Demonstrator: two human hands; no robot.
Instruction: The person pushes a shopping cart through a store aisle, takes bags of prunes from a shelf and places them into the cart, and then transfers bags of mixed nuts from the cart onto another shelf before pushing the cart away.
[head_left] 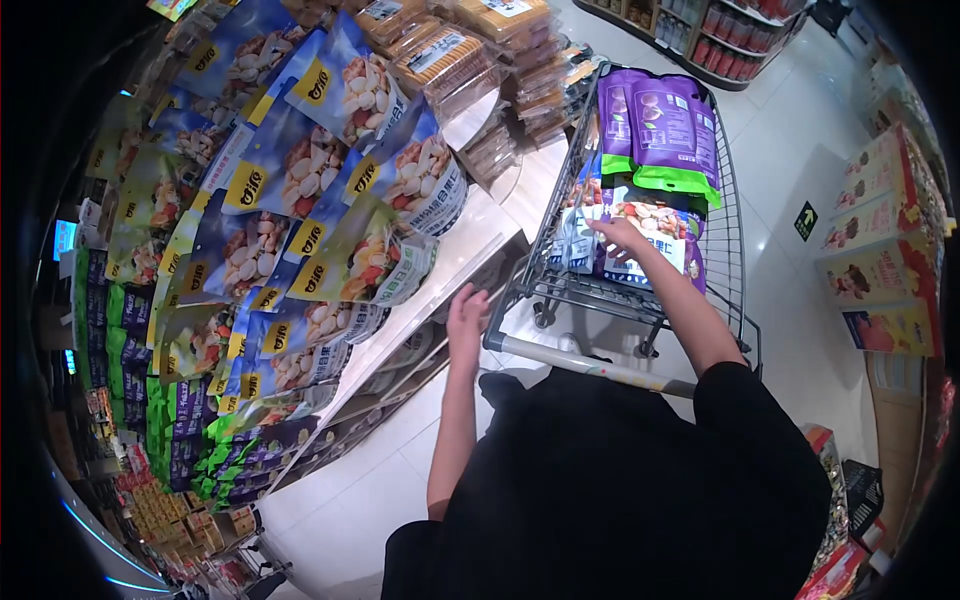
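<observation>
My right hand [622,238] reaches into the shopping cart [738,262], over a bag of mixed nuts [655,232]. Its fingers are apart; whether they touch the bag I cannot tell. Toward the cart's far end lie purple and green bags [668,125]. My left hand [467,318] is raised beside the shelf edge, left of the cart handle [590,362], with loosely bent fingers and nothing in them. To its left, blue and yellow nut bags [325,320] stand in rows on the display.
Packaged biscuits [440,60] are stacked at the display's far end. Boxed goods [880,240] stand along the right side. Shelves of jars and bottles [735,40] are at the back. White tiled floor [800,130] runs between cart and boxes; a dark basket [862,495] sits lower right.
</observation>
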